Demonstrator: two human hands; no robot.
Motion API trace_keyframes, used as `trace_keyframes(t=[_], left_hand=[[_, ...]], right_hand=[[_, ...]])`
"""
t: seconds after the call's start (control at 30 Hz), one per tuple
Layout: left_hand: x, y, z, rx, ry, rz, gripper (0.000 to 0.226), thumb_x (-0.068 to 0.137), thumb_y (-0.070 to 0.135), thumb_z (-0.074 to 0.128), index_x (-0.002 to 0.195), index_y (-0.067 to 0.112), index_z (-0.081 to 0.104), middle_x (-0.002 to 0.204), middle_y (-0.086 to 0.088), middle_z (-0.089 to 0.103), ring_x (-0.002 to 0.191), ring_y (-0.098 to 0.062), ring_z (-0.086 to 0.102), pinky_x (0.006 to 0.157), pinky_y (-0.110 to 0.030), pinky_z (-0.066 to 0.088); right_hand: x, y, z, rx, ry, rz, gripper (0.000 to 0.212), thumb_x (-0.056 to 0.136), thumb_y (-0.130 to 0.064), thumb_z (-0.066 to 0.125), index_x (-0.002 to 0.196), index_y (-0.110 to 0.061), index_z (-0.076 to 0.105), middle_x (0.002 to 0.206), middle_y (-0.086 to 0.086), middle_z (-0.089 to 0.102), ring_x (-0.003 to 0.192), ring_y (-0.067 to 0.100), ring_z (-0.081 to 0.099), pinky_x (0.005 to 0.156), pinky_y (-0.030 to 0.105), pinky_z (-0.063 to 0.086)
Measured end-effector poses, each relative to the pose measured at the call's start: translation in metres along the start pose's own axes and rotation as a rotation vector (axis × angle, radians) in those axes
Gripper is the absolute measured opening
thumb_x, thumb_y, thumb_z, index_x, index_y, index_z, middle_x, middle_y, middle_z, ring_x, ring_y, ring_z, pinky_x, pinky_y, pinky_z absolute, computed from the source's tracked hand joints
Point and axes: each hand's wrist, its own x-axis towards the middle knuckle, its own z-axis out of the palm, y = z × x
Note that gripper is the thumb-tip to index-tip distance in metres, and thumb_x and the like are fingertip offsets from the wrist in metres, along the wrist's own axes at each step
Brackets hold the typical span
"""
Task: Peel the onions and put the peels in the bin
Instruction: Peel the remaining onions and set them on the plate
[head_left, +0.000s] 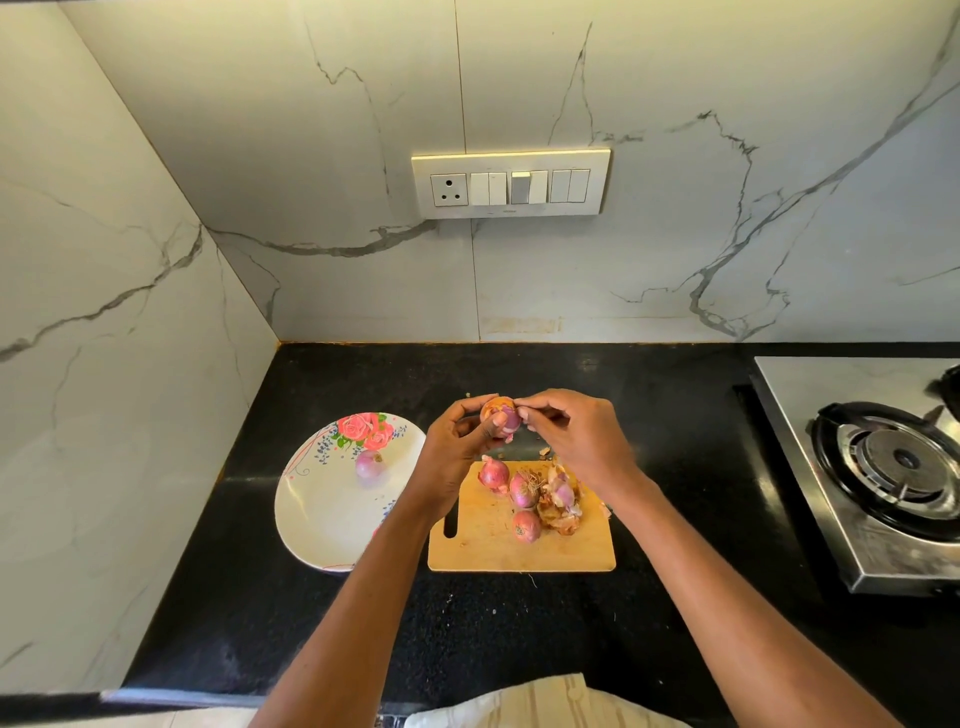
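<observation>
My left hand (457, 441) grips a small red onion (502, 417) held above the black counter, part of its dry skin still on. My right hand (574, 434) pinches the onion's skin at its top right side. Below, a wooden cutting board (483, 545) carries three unpeeled onions (523, 489) and a heap of loose brown peels (558, 512). One peeled onion (370, 464) lies on the white floral plate (322, 519) to the left. No bin is in view.
A steel gas stove (878, 467) stands at the right on the black counter (311, 623). Marble walls close off the back and left. A switch panel (510, 183) is on the back wall. A few peel scraps lie near the board.
</observation>
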Motion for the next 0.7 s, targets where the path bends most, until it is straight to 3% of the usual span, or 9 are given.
trace_keyframes(t=[0.33,0.43,0.57,0.7], left_hand=[[-0.0035,-0.0036,0.0026,-0.003,-0.004,-0.030,0.041,0.089,0.032,0.070,0.128,0.020,0.062,0.119,0.002,0.073,0.113,-0.018,0.069,0.098,-0.033,0.056],[-0.0053,-0.0021,0.0030,-0.073,-0.007,-0.043,0.043,0.086,0.031,0.070,0.127,0.021,0.063,0.122,-0.001,0.072,0.115,-0.019,0.068,0.099,-0.034,0.055],[-0.0039,0.0014,0.0041,-0.111,-0.009,-0.031,0.032,0.094,0.020,0.066,0.126,0.022,0.062,0.122,-0.002,0.071,0.115,-0.018,0.068,0.092,-0.027,0.056],[-0.0028,0.0039,-0.0009,-0.118,0.012,-0.015,0.040,0.088,0.023,0.070,0.127,0.021,0.063,0.123,-0.002,0.071,0.116,-0.020,0.067,0.089,-0.026,0.056]], right_hand=[[-0.0012,-0.0018,0.0071,-0.018,0.057,0.034,0.015,0.089,-0.011,0.077,0.104,-0.013,0.076,0.094,-0.006,0.073,0.083,-0.007,0.066,0.076,0.006,0.051],[-0.0025,-0.0019,0.0093,0.056,0.066,0.130,0.012,0.091,-0.013,0.074,0.103,-0.016,0.076,0.092,-0.013,0.073,0.087,-0.002,0.068,0.076,0.009,0.053],[-0.0032,-0.0028,0.0063,0.287,0.041,0.290,0.015,0.097,-0.020,0.067,0.111,-0.018,0.074,0.096,-0.008,0.076,0.085,0.006,0.074,0.080,0.021,0.060],[-0.0005,-0.0078,0.0083,0.314,-0.024,0.281,0.022,0.092,-0.027,0.073,0.112,-0.018,0.075,0.101,-0.008,0.076,0.088,0.006,0.074,0.080,0.021,0.059]])
